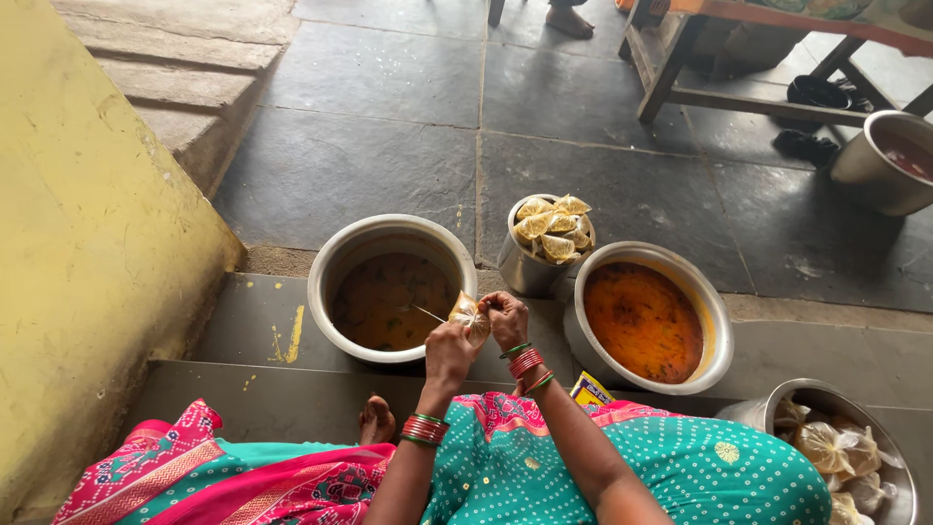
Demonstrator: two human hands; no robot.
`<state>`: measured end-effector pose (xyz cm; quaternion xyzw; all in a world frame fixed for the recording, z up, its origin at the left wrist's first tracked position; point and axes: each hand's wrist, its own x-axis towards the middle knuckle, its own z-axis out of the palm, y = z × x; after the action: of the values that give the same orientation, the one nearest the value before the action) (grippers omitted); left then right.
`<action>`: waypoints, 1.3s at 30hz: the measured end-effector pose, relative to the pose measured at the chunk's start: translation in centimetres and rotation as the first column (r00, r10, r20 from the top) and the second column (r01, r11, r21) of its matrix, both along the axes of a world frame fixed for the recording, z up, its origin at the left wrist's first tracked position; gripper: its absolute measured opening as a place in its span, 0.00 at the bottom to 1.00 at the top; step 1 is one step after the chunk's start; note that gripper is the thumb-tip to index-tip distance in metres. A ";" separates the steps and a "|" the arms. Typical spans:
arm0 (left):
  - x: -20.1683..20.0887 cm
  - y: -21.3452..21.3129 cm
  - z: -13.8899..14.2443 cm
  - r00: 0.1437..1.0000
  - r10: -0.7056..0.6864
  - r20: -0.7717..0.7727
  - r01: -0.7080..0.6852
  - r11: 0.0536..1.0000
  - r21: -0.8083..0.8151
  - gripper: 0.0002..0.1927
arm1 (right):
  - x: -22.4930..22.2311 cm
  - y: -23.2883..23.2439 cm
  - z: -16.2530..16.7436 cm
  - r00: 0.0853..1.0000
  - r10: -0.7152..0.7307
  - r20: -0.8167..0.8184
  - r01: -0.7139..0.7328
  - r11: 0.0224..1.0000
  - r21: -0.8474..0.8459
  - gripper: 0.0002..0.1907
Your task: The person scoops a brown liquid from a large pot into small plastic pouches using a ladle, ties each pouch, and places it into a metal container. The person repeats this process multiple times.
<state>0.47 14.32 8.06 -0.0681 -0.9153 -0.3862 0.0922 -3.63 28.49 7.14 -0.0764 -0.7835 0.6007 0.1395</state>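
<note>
Seen from above, a seated person holds a small filled packet (470,316) between both hands, over the step edge between two pots. The left hand (449,350) grips it from below, fingers closed on it. The right hand (505,316) pinches its top just beside, fingers narrow. A thin thread (428,312) runs left from the packet over the left pot (335,262). The right pot (714,321) of orange curry sits near. A tin (515,267) of tied packets stands just beyond, open floor (389,146) behind it.
</note>
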 end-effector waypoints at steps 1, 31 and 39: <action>-0.3 -0.2 -0.2 0.995 0.027 0.094 -0.032 0.998 0.053 0.09 | 0.1 0.0 0.0 1.000 0.012 0.009 -0.012 1.000 0.015 0.04; -0.8 -3.5 -0.1 0.989 -0.116 -0.087 0.133 0.963 0.236 0.09 | 0.9 -0.9 0.4 0.858 0.497 -0.134 -0.415 0.821 0.392 0.06; 0.2 -1.9 -2.4 0.864 -0.202 -0.461 0.165 0.979 -0.121 0.16 | -1.0 0.3 1.4 0.864 0.466 0.191 -0.493 0.861 0.127 0.02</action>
<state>0.63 12.39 5.61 -0.2500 -0.8691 -0.3294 0.2716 -4.63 28.84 8.51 0.0874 -0.8348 0.5392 -0.0695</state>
